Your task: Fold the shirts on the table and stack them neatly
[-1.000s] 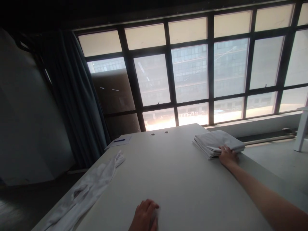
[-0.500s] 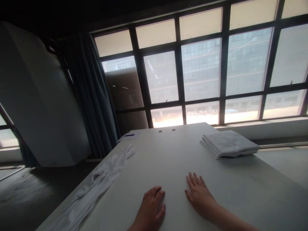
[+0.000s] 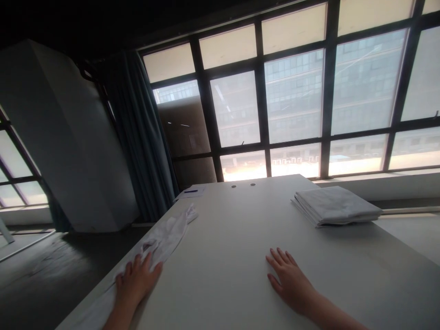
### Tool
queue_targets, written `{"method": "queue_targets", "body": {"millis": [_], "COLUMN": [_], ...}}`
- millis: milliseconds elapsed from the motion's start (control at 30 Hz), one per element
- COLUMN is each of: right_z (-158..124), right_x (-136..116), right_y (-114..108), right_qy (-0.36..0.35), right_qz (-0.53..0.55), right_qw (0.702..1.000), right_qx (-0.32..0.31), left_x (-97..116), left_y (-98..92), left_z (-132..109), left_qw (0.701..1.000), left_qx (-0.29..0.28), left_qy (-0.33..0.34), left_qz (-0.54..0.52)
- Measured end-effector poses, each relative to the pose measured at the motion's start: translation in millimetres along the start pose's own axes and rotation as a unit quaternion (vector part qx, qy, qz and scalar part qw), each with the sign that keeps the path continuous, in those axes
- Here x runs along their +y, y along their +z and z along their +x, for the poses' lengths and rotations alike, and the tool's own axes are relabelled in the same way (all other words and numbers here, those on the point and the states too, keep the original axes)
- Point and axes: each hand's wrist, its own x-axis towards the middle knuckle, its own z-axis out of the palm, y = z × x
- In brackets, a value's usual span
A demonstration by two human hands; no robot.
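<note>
A crumpled white cloth (image 3: pixel 172 229) runs along the left edge of the white table (image 3: pixel 227 229). My left hand (image 3: pixel 137 279) is on the cloth's near part, fingers spread, covering some of it. My right hand (image 3: pixel 290 282) lies flat on the bare tabletop right of the middle, its fingers apart and holding nothing. Beyond it, at the right edge, sits a stack of folded white cloth (image 3: pixel 335 206), touched by neither hand.
At the far left corner of the table are papers (image 3: pixel 197 193) with a dark blue pen (image 3: pixel 190 191) on them. Two round holes are near the far edge. A dark curtain (image 3: pixel 144 137), a grey pillar (image 3: pixel 79 137) and large windows stand beyond.
My left hand has moved left from the bare tabletop onto the crumpled cloth, and its fingers have spread. My right hand has stayed in nearly the same place. The view has shifted slightly left.
</note>
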Motion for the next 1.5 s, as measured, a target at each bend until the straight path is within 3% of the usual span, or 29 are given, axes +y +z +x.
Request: {"method": "queue_targets", "body": {"millis": [67,167,300,400,500,600,667,700,767,867,1033,1200,1300,1400,1500], "right_z": [1,1,0,0,2,5,6,7,7,10,21,28,30,33,29], "right_x": [-1,-2,-3,-3,-2,-1,-1,0,2,10,37,81,95,83,47], "right_y": [1,0,-3,-3,0,2,3,3,3,3,-11,-43,-46,-32,-12], "right_qy": [-0.001,-0.001,0.001,0.000,0.020,0.080,0.099,0.097,0.082,0.075,0.133,0.238,0.296,0.284,0.187], "right_qz": [0.006,0.009,0.007,0.018,0.023,-0.013,-0.038,-0.040,-0.024,0.035,0.125,0.149,0.176,0.165,0.143], "right_qw": [1.000,1.000,1.000,1.000,0.999,0.994,0.990,0.990,0.992,0.988,0.966,0.922,0.892,0.900,0.947], "right_qx": [0.002,-0.001,-0.003,0.013,0.034,0.073,0.091,0.094,0.098,0.131,0.186,0.266,0.293,0.285,0.217], "left_x": [0,21,66,106,151,193,212,217,219,206,176,161,163,177,200], "left_y": [8.8,6.6,-20.3,-39.4,-45.3,-42.0,-41.0,-42.1,-48.2,-65.2,-85.7,-63.0,-45.1,-35.5,-29.9], "left_z": [-4,-15,-39,-75,-122,-166,-184,-189,-191,-181,-158,-148,-150,-160,-177], "left_qw": [0.999,0.997,0.991,0.964,0.889,0.749,0.693,0.680,0.682,0.717,0.783,0.863,0.900,0.885,0.814], "left_qx": [-0.042,-0.069,-0.066,-0.083,-0.050,0.005,0.054,0.072,0.100,0.121,0.075,0.013,-0.029,-0.033,-0.026], "left_qy": [-0.014,0.018,0.113,0.231,0.406,0.614,0.676,0.688,0.681,0.638,0.573,0.453,0.383,0.415,0.521], "left_qz": [0.005,0.001,-0.036,-0.100,-0.205,-0.248,-0.246,-0.245,-0.246,-0.254,-0.231,-0.223,-0.207,-0.209,-0.254]}}
